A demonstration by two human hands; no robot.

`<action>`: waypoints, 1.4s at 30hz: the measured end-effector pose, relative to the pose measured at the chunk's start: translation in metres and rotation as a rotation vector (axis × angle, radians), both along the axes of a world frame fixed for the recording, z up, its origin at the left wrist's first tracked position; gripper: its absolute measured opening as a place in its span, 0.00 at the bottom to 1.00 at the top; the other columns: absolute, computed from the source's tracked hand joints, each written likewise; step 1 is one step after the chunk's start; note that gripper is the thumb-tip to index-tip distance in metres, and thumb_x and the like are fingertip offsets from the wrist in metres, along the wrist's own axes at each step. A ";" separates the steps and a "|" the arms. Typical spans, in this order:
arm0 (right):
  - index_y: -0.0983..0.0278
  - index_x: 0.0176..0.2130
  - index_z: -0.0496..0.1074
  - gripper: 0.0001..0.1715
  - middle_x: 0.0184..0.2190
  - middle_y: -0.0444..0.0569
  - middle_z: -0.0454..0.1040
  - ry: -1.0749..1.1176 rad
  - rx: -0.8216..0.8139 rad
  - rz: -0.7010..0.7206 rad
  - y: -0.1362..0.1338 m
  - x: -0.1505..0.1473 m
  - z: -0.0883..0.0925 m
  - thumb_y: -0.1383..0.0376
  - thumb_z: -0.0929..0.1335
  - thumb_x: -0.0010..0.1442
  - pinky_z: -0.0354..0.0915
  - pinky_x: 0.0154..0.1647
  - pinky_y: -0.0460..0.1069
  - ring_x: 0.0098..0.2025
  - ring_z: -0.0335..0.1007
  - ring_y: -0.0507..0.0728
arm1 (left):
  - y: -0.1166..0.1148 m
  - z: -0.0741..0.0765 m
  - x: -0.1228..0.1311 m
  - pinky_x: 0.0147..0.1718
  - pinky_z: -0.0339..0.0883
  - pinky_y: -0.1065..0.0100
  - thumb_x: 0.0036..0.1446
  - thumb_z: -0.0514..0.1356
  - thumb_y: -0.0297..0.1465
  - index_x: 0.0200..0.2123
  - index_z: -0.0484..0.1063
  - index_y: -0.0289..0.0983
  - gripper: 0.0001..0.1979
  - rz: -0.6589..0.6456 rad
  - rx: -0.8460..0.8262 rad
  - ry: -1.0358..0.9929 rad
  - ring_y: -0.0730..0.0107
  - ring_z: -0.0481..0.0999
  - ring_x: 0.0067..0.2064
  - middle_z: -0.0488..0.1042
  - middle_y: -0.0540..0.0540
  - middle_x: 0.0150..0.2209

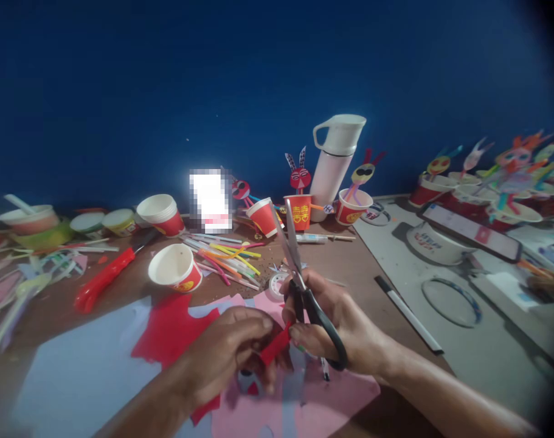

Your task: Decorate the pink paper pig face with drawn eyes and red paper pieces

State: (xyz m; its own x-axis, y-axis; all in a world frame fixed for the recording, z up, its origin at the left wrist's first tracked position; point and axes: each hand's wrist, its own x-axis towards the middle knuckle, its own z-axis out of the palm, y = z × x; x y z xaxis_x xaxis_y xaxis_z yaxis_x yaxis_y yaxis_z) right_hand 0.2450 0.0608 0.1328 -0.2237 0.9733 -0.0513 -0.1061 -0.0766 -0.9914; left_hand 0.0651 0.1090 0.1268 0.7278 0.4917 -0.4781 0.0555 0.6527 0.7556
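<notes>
My left hand (233, 347) is closed on a small red strip (275, 345) above the pink sheet (335, 401). My right hand (338, 316) holds black-handled scissors (292, 249), their slightly parted blades pointing up and away; its fingertips also touch the strip's upper end. Below my left hand lies a small pale piece with a red shape (252, 384), partly covered by the fingers. Red paper (174, 328) with a jagged edge and a pale blue sheet (85, 365) lie to the left.
Behind are a paper cup (174, 267), drinking straws (231, 258), a tilted white flask (331, 170) and cups with paper figures (298, 207). A red-handled tool (106, 277) lies left. A marker (408, 313) and a bracelet (452, 302) lie right.
</notes>
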 end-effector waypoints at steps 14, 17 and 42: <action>0.62 0.44 0.65 0.24 0.31 0.42 0.68 0.006 0.151 0.047 -0.001 0.003 0.001 0.77 0.68 0.46 0.61 0.28 0.42 0.31 0.63 0.49 | -0.020 -0.014 0.004 0.14 0.64 0.77 0.50 0.58 0.33 0.26 0.73 0.29 0.11 -0.047 -0.310 -0.299 0.75 0.71 0.15 0.72 0.44 0.18; 0.62 0.44 0.64 0.24 0.31 0.41 0.67 0.044 0.166 0.075 -0.001 0.003 -0.001 0.76 0.69 0.47 0.62 0.30 0.43 0.33 0.64 0.49 | -0.021 -0.017 0.004 0.14 0.64 0.76 0.49 0.60 0.34 0.24 0.71 0.30 0.11 -0.063 -0.303 -0.301 0.76 0.68 0.14 0.71 0.45 0.18; 0.62 0.40 0.63 0.22 0.31 0.42 0.68 0.146 0.129 -0.074 0.005 0.000 -0.002 0.70 0.73 0.48 0.62 0.28 0.42 0.30 0.63 0.48 | -0.016 -0.006 0.004 0.22 0.62 0.75 0.48 0.67 0.34 0.26 0.72 0.34 0.10 0.266 0.108 -0.169 0.78 0.68 0.21 0.71 0.51 0.21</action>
State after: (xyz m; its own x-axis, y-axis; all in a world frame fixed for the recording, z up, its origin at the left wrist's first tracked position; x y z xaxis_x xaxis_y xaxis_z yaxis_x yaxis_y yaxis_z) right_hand 0.2453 0.0659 0.1312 -0.1476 0.9838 0.1022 -0.2499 0.0629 -0.9662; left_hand 0.0696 0.0927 0.1205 0.6315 0.7167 -0.2960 -0.2387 0.5429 0.8052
